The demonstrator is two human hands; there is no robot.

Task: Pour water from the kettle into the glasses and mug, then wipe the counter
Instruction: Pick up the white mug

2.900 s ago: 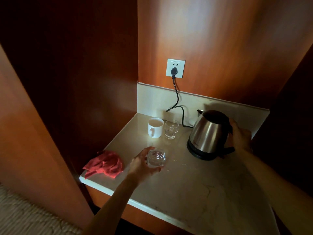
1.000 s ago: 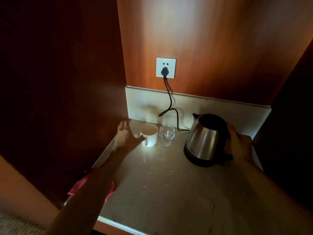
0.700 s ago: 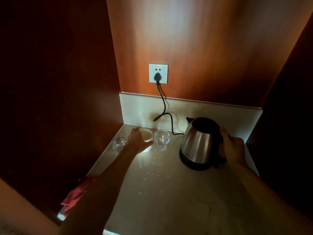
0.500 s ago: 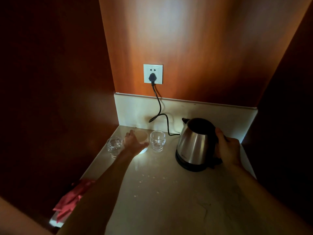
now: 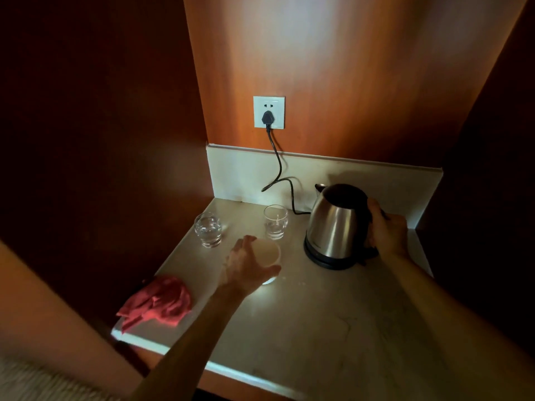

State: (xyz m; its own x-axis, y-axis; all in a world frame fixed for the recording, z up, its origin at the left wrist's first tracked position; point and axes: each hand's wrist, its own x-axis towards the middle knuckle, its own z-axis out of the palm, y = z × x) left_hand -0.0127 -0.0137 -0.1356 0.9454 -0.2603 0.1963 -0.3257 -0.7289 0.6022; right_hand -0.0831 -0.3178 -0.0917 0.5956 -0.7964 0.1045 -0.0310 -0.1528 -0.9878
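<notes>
A steel kettle point(image 5: 333, 224) with a black lid stands on its base at the back right of the counter point(image 5: 318, 328). My right hand point(image 5: 386, 230) grips its handle. My left hand point(image 5: 246, 266) holds the white mug point(image 5: 269, 251) near the middle of the counter, in front of the glasses. One clear glass point(image 5: 208, 229) with water in it stands at the back left. A second glass point(image 5: 275, 221) stands behind the mug, left of the kettle. A crumpled red cloth point(image 5: 157, 303) lies at the front left corner.
A black cord point(image 5: 276, 169) runs from the kettle base up to a white wall socket point(image 5: 269, 112). Dark wood panels enclose the counter on the left, back and right. A few drops of water lie on the counter near the mug.
My left hand set a glass down at the back left, then took the mug and drew it forward toward the middle of the counter. My right hand has stayed on the kettle handle.
</notes>
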